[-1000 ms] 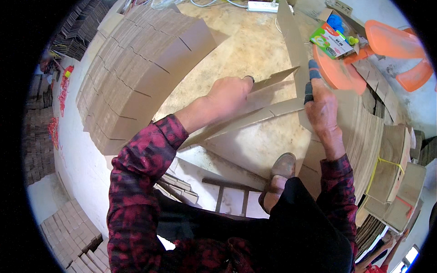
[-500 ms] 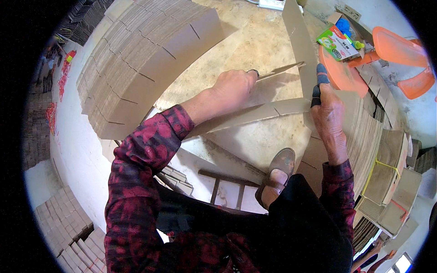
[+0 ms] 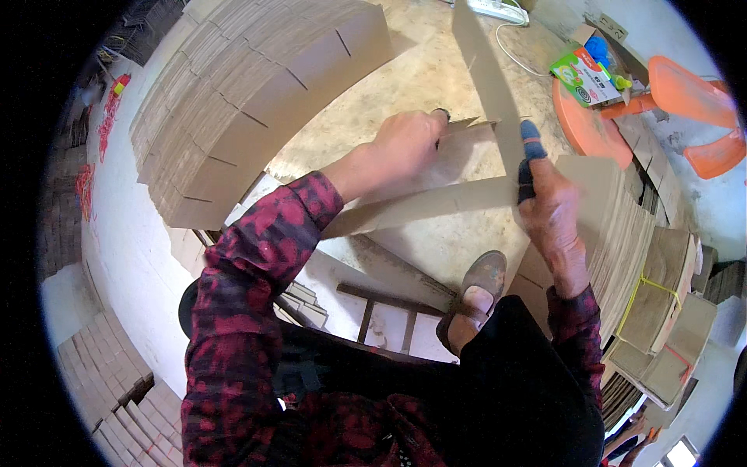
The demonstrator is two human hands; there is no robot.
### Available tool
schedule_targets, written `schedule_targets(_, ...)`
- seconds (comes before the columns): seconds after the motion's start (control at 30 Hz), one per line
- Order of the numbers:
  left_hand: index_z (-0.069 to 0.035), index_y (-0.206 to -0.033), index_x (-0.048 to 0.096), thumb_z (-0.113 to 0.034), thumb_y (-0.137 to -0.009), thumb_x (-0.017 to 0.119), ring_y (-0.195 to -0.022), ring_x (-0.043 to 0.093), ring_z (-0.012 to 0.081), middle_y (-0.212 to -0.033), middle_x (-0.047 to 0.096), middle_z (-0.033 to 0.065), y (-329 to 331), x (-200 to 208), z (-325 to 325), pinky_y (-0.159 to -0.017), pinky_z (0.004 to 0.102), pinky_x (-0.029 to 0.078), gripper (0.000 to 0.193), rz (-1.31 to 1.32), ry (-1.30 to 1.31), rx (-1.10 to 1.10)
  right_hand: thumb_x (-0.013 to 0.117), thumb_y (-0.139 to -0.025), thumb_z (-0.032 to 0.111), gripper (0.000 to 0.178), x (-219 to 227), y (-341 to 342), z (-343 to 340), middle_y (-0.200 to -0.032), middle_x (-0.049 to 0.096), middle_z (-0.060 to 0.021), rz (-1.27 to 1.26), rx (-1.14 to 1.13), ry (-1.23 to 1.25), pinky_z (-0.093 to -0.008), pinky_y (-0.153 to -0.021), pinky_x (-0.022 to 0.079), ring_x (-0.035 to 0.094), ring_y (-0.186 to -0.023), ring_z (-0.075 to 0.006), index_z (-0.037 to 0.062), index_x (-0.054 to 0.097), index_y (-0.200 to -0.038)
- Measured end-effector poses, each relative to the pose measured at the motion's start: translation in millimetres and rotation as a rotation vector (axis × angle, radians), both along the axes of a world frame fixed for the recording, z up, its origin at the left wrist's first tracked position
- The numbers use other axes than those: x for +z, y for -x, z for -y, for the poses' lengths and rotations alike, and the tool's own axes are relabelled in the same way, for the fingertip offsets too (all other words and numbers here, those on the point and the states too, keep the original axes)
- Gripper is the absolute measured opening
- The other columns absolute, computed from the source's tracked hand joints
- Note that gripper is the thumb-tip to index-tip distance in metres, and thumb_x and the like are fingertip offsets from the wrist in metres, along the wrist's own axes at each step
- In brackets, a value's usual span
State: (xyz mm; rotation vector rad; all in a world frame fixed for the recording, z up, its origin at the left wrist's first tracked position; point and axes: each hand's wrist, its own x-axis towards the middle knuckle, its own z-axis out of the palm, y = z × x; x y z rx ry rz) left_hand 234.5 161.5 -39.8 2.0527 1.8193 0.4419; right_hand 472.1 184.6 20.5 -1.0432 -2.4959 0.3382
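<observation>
My left hand [image 3: 401,146] is closed around a cardboard strip [image 3: 471,136] whose pointed end reaches past the fingers toward the right. In my right hand [image 3: 551,198], with dark coverings on its fingers, a long upright cardboard strip [image 3: 489,74] is gripped near its lower end. The left strip's tip meets or crosses this long one. Another cardboard strip [image 3: 436,204] runs from under my left forearm to the right hand, and how it joins the others is partly hidden.
A tall stack of slotted cardboard strips [image 3: 264,109] stands at the left. Another cardboard stack [image 3: 615,206] is at the right, by tied cardboard bundles [image 3: 657,288]. Beyond are an orange chair [image 3: 689,89] and a green-white box [image 3: 585,76]. My shod foot [image 3: 478,280] is below.
My right hand has shifted slightly left and down, carrying the long strip left. My left hand has moved slightly right, closer to it. The view has shifted a little.
</observation>
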Motion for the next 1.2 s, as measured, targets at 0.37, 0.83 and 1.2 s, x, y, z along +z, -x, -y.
schedule_targets(0.37, -0.004, -0.111, 0.055, -0.012, -0.079, 0.062, -0.095, 0.062, 0.0351, -0.100, 0.064, 0.0213, 23.1, 19.7, -1.2, -0.083, 0.0431, 0.049, 0.034, 0.264, 0.198, -0.055, 0.058, -0.075, -0.001, 0.045, -44.6, 12.2, -9.5, -0.078, 0.061, -0.0214, 0.026, -0.029, 0.218, -0.0498, -0.060, 0.046, 0.060, -0.072, -0.0423, 0.0101, 0.051, -0.118)
schedule_targets(0.83, -0.001, -0.087, 0.052, -0.005, -0.077, 0.061, -0.094, 0.056, 0.0394, -0.101, 0.058, 0.0197, 232.8, 34.9, -6.0, -0.075, 0.0451, 0.046, 0.014, -0.281, -0.464, 0.431, 0.051, -0.074, -0.002, 0.069, -53.1, 49.2, -22.1, -0.075, 0.061, -0.0248, 0.271, 0.064, 0.303, -0.0503, -0.061, 0.047, 0.061, -0.070, -0.0424, 0.0057, 0.030, -0.140)
schedule_targets(1.2, -0.004, -0.093, 0.052, 0.001, -0.077, 0.054, -0.075, 0.058, 0.0448, -0.078, 0.059, 0.0253, 143.8, 5.7, 38.5, -0.063, 0.0499, 0.043, 0.017, -0.018, 0.060, 0.149, 0.057, -0.071, -0.006, 0.089, -25.0, 62.8, -39.6, -0.077, 0.060, -0.0245, 0.049, 0.108, 0.008, -0.0493, -0.058, 0.046, 0.058, -0.065, -0.0422, 0.0088, 0.015, -0.148)
